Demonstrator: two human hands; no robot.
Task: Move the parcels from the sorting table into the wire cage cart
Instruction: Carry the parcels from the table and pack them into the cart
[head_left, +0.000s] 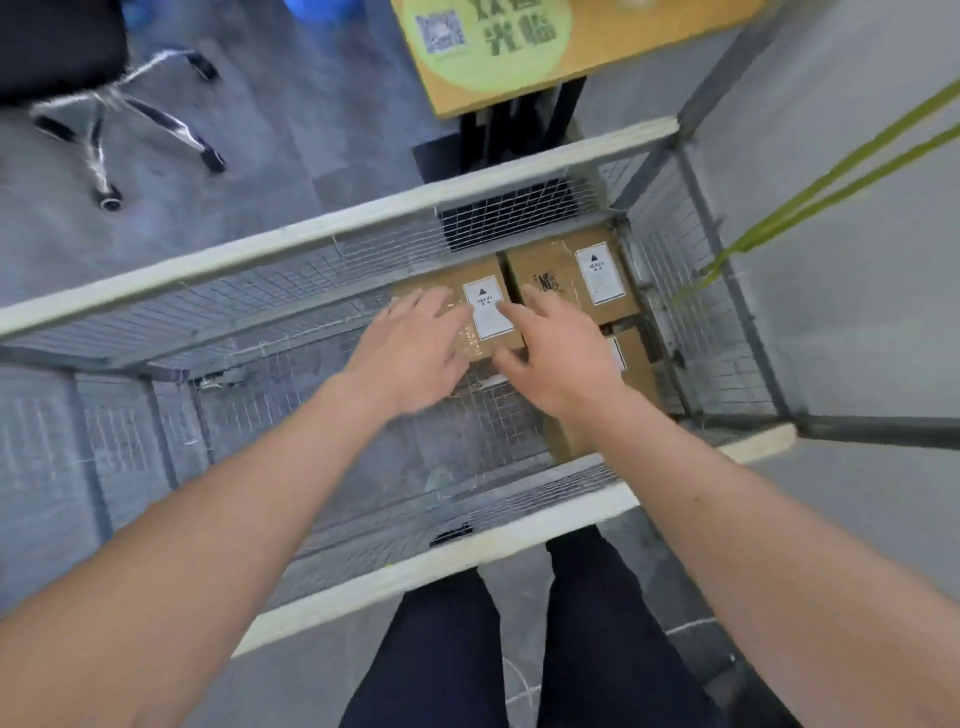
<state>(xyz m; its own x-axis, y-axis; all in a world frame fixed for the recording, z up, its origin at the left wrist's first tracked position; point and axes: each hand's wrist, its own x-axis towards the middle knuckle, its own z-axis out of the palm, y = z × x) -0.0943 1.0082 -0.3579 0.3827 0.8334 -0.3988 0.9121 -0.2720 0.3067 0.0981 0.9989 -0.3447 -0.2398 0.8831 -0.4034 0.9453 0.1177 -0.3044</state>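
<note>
I look straight down into the wire cage cart (332, 244). On its floor lies a brown parcel (485, 283) with a white HEAVY label. My left hand (415, 348) and my right hand (558, 348) hover over this parcel with fingers spread, holding nothing; whether the fingertips touch the parcel is unclear. To its right sits a second labelled parcel (571, 280). A third parcel (631, 369) lies nearer me, mostly hidden under my right hand and forearm.
The cart's left half shows bare mesh floor (291, 384). A wooden table (519, 57) with a green sticker stands beyond the cart. An office chair base (119, 114) is at the upper left. Green straps (810, 192) hang at the right wall.
</note>
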